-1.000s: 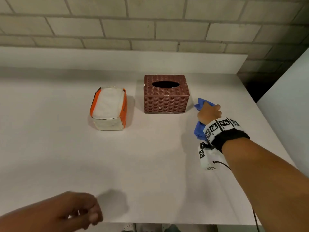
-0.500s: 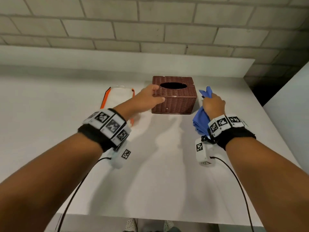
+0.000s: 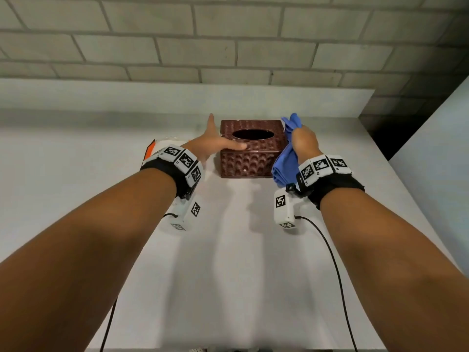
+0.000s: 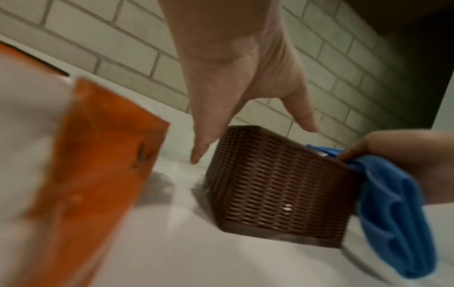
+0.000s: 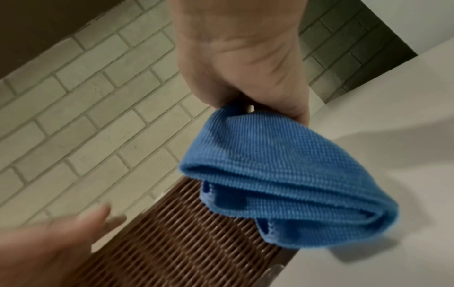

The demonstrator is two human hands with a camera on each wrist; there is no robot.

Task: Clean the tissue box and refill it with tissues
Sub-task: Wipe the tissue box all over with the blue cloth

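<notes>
The brown wicker tissue box (image 3: 251,158) stands upright at the back of the white table (image 3: 228,250), its oval top opening empty. My left hand (image 3: 218,139) is spread over the box's left end, fingers straight past the left side and thumb lying over the top front edge. In the left wrist view the fingers (image 4: 201,147) straddle the box (image 4: 275,184) without curling round it. My right hand (image 3: 303,141) grips a bunched blue cloth (image 3: 286,163) held off the table against the box's right end. The cloth (image 5: 282,174) hangs from the pinching fingers above the box (image 5: 196,242).
An orange-and-white tissue pack (image 3: 152,151) lies just left of the box, mostly hidden behind my left wrist; it shows large in the left wrist view (image 4: 86,155). A brick wall runs behind the table. A white panel (image 3: 436,153) stands to the right.
My left hand rose from the near table edge and reached the box's left end. My right hand lifted the blue cloth off the table up to the box's right end.
</notes>
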